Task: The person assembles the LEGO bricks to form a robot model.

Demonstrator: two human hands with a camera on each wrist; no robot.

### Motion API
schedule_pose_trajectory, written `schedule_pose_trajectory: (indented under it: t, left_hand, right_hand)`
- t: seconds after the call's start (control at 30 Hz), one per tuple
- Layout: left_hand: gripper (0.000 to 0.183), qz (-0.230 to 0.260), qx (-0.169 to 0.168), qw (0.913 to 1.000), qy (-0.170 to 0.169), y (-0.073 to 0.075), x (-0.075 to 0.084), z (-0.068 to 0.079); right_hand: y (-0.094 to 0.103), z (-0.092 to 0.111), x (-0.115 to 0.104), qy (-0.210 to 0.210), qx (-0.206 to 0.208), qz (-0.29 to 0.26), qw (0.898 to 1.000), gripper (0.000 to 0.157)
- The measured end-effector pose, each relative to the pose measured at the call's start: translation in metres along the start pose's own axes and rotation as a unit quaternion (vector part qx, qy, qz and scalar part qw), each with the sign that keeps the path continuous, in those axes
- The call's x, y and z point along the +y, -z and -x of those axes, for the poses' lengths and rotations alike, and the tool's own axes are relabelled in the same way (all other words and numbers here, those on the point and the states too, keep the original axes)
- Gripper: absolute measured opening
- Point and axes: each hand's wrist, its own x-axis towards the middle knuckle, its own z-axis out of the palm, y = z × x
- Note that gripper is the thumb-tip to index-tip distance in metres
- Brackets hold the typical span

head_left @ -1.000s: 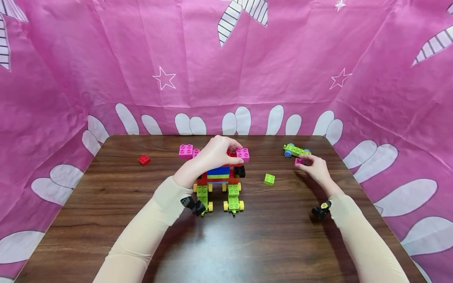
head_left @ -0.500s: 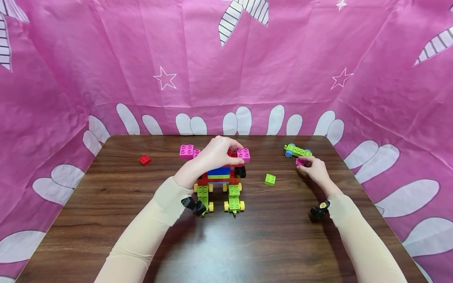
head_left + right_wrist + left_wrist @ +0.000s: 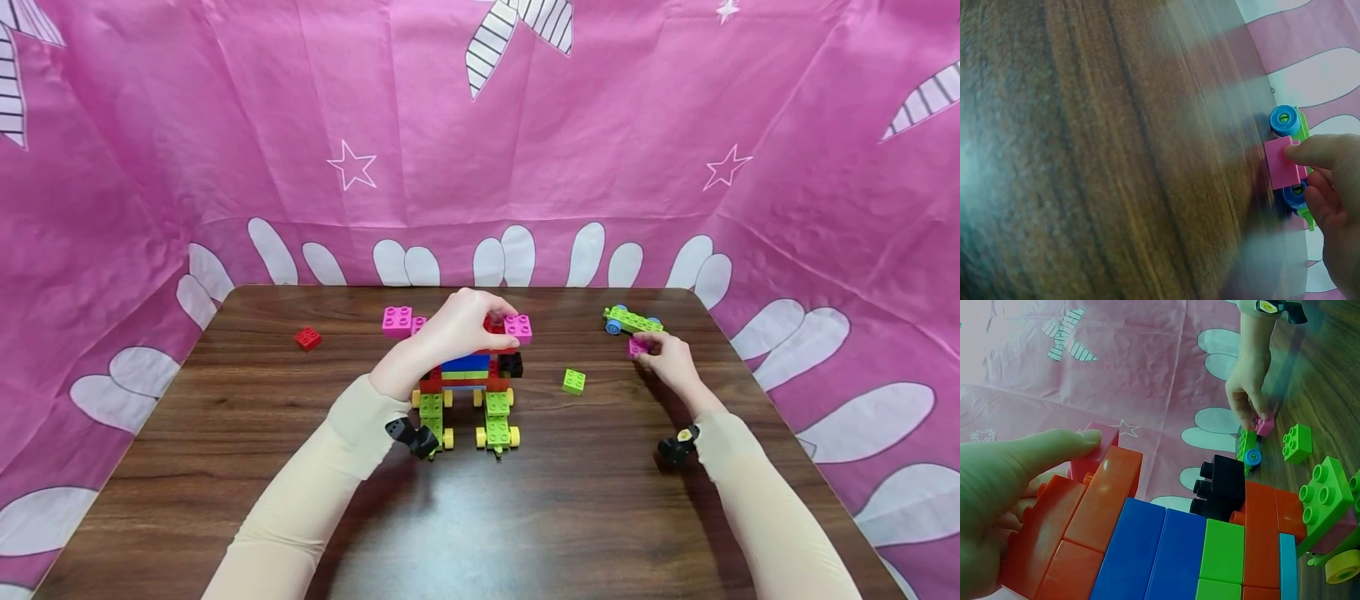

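Observation:
A brick model (image 3: pixel 465 363) of red, blue, green and pink toy bricks stands mid-table on two green wheeled bases (image 3: pixel 497 421). My left hand (image 3: pixel 459 323) grips its top: in the left wrist view the thumb lies on a pink brick (image 3: pixel 1107 436) and the other fingers are partly hidden behind the red bricks (image 3: pixel 1107 494). At the right, my right hand (image 3: pixel 670 360) pinches a loose pink brick (image 3: pixel 1282 164) between thumb and fingers, close by a green car base (image 3: pixel 633 320) with blue wheels (image 3: pixel 1284 119).
Between the model and my right hand lies a lime green brick (image 3: pixel 573 382). A red brick (image 3: pixel 307 337) is at the back left of the wooden table (image 3: pixel 225 450). Pink printed cloth (image 3: pixel 600 125) encloses the table's back and sides.
The pink brick at my right hand has shifted very slightly towards me and shows a little more. My left hand keeps its grip on the model.

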Motion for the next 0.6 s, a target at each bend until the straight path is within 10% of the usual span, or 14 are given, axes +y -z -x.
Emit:
schedule_pose_trajectory:
  t: [0.6]
  left_hand:
    - [0.040,-0.005,-0.009,0.9999,0.010,0.0009,0.0006,-0.0010]
  right_hand:
    - [0.0023,0.0011,-0.0016,-0.017,-0.049,-0.021,0.998,0.045]
